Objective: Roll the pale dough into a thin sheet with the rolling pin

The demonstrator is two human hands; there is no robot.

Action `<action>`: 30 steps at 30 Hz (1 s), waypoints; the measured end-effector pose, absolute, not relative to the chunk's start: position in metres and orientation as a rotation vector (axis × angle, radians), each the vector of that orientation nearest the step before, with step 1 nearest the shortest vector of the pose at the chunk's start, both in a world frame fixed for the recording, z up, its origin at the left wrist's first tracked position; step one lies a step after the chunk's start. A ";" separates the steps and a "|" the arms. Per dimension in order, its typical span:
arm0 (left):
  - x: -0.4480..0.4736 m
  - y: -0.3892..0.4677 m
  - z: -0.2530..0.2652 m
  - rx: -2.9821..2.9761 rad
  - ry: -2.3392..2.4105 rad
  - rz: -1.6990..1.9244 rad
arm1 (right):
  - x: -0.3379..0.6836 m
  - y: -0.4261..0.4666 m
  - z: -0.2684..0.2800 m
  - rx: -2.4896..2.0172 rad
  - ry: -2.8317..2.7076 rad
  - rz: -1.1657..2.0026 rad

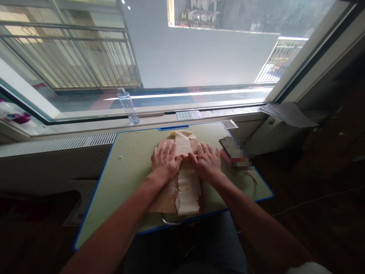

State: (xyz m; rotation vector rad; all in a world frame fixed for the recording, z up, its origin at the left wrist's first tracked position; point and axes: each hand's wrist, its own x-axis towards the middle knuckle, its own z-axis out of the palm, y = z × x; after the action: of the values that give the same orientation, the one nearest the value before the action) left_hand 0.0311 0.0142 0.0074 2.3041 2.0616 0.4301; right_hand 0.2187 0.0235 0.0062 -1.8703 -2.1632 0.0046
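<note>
While a long, pale dough strip (188,190) is spread down a wooden board (164,203) at the centre of the frame, a thin wooden rod (186,156) is laid across it. Neither grip is closed: the left hand (164,160) and the right hand (208,161) are pressed flat over the rod, fingers extended, thumbs brought near each other above the dough. The flattening can be judged well advanced, since the stretch toward the lower centre is already thin and flat, though ragged along its left edge. Less finished, it seems, is the far end, which is folded over itself. Whether an even thickness has been reached cannot be told. The board is carried by a green counter (128,186).
</note>
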 end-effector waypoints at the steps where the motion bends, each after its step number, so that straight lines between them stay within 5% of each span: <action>1: 0.032 0.026 0.009 2.289 2.067 0.437 | 0.217 0.035 0.008 -1.873 -2.164 0.015; 14: 0.029 0.117 0.021 2.102 2.043 0.295 | 0.214 0.125 0.023 -1.969 -2.146 0.298; 22: 0.030 0.061 0.018 2.272 2.056 0.318 | 0.218 0.064 0.010 -1.827 -2.203 0.007; 30: 0.021 -0.007 0.020 2.311 1.915 0.277 | 0.234 0.000 0.009 -1.666 -2.304 0.072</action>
State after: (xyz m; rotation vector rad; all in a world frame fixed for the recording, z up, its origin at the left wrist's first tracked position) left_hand 0.0208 -0.0073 0.0205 2.3106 1.9151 0.2774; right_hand 0.2337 0.0001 0.0087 -1.6663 -2.3041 0.0722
